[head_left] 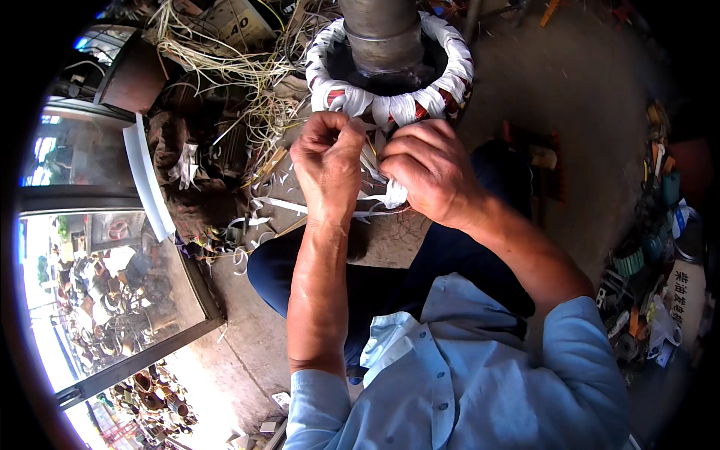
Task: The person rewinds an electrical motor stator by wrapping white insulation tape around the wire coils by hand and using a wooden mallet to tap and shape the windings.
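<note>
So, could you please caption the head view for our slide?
Two hands with white tape at a wrapped ring around a cylinder.

1. A light-blue shirt [495, 382], creased across the front, with 1 loose front edge lit almost white.
2. Small, round, darker blue buttons [442, 375], at least 3 of them, in a row down the shirt's front strip.
3. 2 short sleeves [581, 345] in the same light blue, with wrinkled cloth.
4. Dark navy trousers [465, 251].
5. 2 bare forearms, and a bare left hand [330, 157] and right hand [427, 169].
</note>
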A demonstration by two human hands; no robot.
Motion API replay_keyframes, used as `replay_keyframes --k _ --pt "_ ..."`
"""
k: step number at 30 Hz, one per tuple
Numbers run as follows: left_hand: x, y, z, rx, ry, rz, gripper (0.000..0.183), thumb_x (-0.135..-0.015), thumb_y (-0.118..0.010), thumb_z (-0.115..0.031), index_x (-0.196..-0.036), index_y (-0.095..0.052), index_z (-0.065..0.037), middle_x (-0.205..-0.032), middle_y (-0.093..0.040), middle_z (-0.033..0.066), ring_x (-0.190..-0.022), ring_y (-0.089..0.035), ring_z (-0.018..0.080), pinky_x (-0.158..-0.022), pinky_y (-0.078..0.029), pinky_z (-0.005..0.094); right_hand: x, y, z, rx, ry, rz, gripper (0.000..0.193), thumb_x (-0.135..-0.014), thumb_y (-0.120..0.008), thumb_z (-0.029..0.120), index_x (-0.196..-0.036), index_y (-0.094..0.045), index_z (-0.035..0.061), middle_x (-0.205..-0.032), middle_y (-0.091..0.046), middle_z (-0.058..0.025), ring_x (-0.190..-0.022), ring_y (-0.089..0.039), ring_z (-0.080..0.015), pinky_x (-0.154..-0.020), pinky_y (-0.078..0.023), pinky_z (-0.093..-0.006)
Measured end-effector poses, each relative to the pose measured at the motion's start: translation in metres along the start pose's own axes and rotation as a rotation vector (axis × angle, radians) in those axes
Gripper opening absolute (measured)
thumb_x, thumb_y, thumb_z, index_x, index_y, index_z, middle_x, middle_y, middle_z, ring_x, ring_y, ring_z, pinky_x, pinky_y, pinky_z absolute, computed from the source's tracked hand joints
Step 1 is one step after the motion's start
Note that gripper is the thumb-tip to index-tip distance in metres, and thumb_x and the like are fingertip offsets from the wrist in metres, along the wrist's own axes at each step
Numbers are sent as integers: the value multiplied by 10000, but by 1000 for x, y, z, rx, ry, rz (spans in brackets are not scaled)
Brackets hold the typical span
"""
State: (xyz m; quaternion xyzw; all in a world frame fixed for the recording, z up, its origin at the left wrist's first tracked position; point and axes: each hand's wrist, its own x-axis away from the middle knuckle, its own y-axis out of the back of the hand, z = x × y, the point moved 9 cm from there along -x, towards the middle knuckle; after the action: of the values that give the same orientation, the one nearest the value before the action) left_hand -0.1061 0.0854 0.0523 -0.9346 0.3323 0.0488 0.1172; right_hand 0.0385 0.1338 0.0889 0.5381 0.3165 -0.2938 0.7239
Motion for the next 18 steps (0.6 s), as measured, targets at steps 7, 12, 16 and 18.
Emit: replay_keyframes --k 7,12,16,18 --pt "2 4 16 -145 82 160 107 -945 -626 -41 -867 -555 -24 -745 -613 25 -625 -509 62 -575 -433 229 10 -4 -2 -52 -32 19 81 -758 -678 98 -828 -637 92 -906 -671 -9 -916 -639 -218 -823 -460 -389" --pt "-5 30 9 -549 -58 138 223 -957 -708 -192 -985 -595 -2 -820 -594 14 -715 -492 68 -608 -433 242 2 2 -1 -52 -25 11 83 -754 -675 77 -828 -640 92 -915 -676 -3 -918 -644 -219 -808 -467 -381" --pt "-17 62 22 -429 -44 -84 503 -946 -716 -359 -1230 -610 43 -1213 -554 147 -990 -596 216 -863 -500 346 0 -3 2 -72 -32 7 91 -749 -681 61 -827 -641 86 -901 -673 -9 -905 -649 -225 -795 -473 -380" --pt "-24 62 50 -480 -1 18 473 -906 -727 -280 -1224 -620 53 -1176 -599 160 -1014 -606 235 -895 -500 356 0 -5 4 -78 -37 1 90 -751 -683 55 -826 -641 83 -896 -672 -12 -900 -651 -229 -790 -475 -382"
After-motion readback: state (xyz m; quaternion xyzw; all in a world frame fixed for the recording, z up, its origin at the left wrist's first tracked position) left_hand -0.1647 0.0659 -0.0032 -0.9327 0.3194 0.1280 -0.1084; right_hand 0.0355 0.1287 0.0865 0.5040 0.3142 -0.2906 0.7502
